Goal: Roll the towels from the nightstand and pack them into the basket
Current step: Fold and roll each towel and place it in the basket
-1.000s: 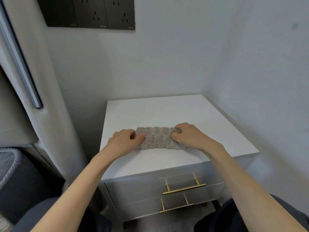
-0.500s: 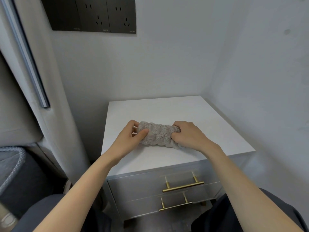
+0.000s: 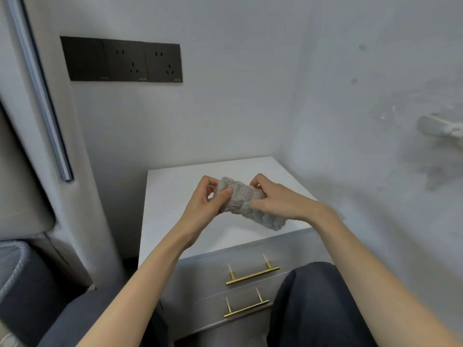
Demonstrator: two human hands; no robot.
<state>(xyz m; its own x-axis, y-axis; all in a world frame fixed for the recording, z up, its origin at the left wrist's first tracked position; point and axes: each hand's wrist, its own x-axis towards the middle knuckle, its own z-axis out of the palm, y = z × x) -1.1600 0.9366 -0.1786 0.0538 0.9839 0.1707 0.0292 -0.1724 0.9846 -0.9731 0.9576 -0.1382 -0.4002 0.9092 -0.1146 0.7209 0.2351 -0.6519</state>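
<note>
One rolled grey towel (image 3: 241, 200) is held above the nightstand surface (image 3: 172, 196), gripped from both sides by curled fingers of the left hand (image 3: 200, 209) and right hand (image 3: 278, 204). Rolling appears done; next the roll must be kept tight and carried left to the basket (image 3: 17, 256).

Bedroom: nightstand (image 3: 175, 236), wall sockets (image 3: 140, 61)

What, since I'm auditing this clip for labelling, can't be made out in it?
Head view only:
Basket, lower left: cut off by the frame edge; its inside is unseen.
Towel ends: covered by the left hand and right hand, so the roll's tightness is unclear.
White fixture on the right wall: blurred and cut by the edge.
Socket panel lettering: too small.
</note>
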